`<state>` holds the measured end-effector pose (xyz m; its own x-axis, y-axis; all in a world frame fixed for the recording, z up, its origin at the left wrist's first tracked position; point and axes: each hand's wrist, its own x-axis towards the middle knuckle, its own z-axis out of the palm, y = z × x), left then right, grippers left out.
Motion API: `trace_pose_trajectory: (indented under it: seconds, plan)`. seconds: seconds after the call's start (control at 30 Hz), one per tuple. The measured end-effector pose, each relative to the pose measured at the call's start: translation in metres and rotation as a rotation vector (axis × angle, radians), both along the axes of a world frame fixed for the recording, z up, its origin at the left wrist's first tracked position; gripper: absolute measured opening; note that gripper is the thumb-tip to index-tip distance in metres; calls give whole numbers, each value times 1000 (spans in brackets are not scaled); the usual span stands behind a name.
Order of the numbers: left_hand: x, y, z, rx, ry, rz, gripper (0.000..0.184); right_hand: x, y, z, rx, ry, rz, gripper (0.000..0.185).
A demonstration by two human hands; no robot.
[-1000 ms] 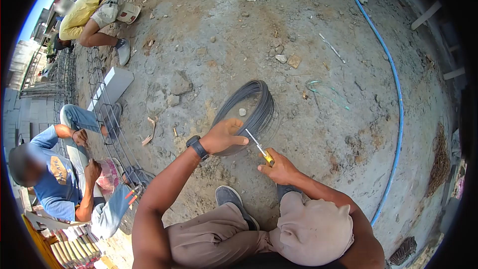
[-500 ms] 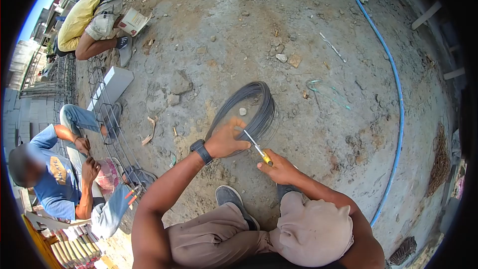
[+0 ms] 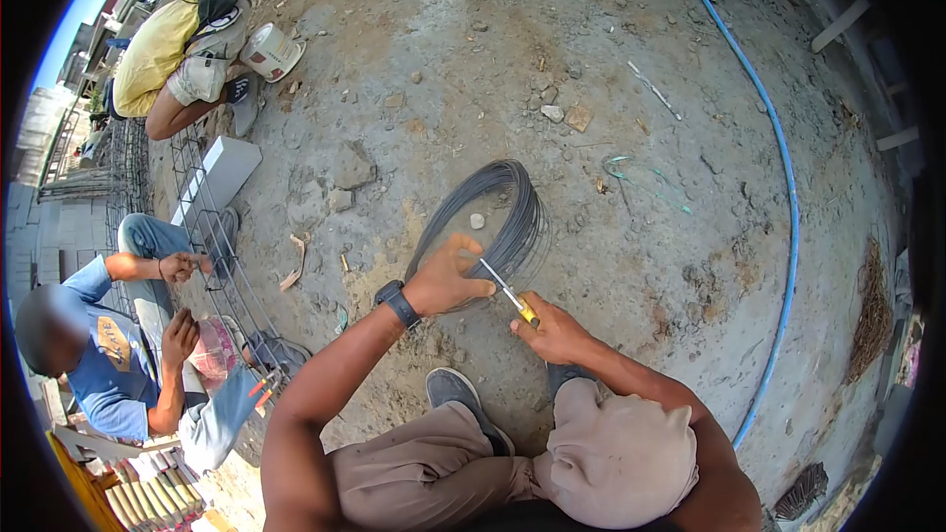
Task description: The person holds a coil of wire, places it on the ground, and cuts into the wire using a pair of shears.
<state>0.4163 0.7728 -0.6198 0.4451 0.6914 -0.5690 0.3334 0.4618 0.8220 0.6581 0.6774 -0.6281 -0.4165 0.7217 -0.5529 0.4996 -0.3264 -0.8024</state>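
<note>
My left hand (image 3: 445,281) is closed around the near side of a loop of thin dark wire (image 3: 524,227). My thumb points over toward my other hand. The loop is in front of me, just past my shoes (image 3: 455,392), with the dirt ground (image 3: 591,266) under it. A small pale stone (image 3: 477,222) shows through the middle of the loop.

My right hand (image 3: 552,331) is closed too. It holds a tool (image 3: 527,312) by its yellow handle. The thin metal part leans up toward my left hand and the wire. I can't tell if its tip touches the wire. I have a dark watch (image 3: 397,303) on my left wrist.

Off to my left, a person in a blue shirt (image 3: 108,360) sits by a long frame of metal bars (image 3: 209,222). A white block (image 3: 219,177) is by the frame. Farther away, a person in a yellow shirt (image 3: 153,59) bends low, near a white bucket (image 3: 270,51). A long blue hose (image 3: 788,202) lies on my right.
</note>
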Motion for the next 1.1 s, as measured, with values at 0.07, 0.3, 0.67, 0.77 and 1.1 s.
trace_pose_trajectory:
  seconds: [0.07, 0.3, 0.67, 0.77, 1.1]
  plan:
    - [-1, 0, -2, -3, -8, -6, 56, 0, 1, 0, 16, -18, 9, 38]
    - [-5, 3, -3, -27, -39, -12, 54, 1, 1, -2, 59, -36, 11, 34]
    - [-1, 0, -14, 54, 67, -125, 70, -3, -6, -27, -6, 120, -39, 48]
    - [2, -3, -17, 161, 151, -158, 71, -3, -9, -34, 0, 38, -31, 46]
    - [-6, -3, -16, 157, 82, -51, 74, -5, -3, -23, 149, -24, 5, 46]
